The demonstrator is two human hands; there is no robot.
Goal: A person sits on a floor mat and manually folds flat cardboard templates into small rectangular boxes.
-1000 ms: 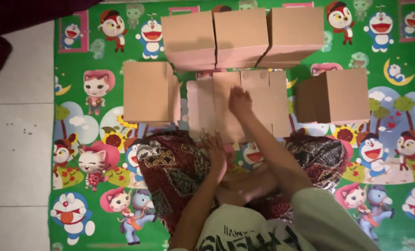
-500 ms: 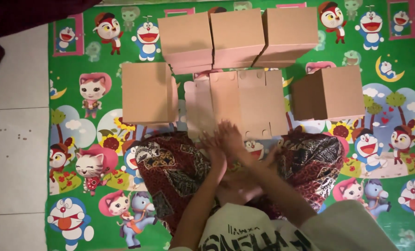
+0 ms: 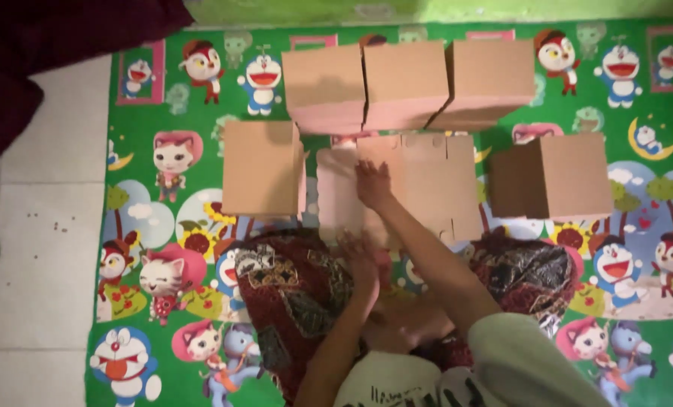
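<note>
A flat, unfolded cardboard box (image 3: 427, 181) lies on the cartoon play mat (image 3: 163, 301) in front of my patterned-cloth lap (image 3: 291, 301). A paler pinkish cardboard sheet (image 3: 335, 196) lies at its left side. My right hand (image 3: 373, 185) is stretched out, palm down with fingers spread, where the two pieces meet. My left hand (image 3: 359, 260) is closer to me at the near edge of the cardboard, fingers apart, and holds nothing that I can see.
Three folded cardboard boxes (image 3: 404, 83) stand in a row at the far side of the mat. One more box (image 3: 261, 167) sits to the left and another (image 3: 555, 177) to the right. White floor tiles (image 3: 35, 249) border the mat on the left.
My right hand drew back beside my left hand half a second ago and has now reached forward onto the flat cardboard again. The left hand stayed near my lap.
</note>
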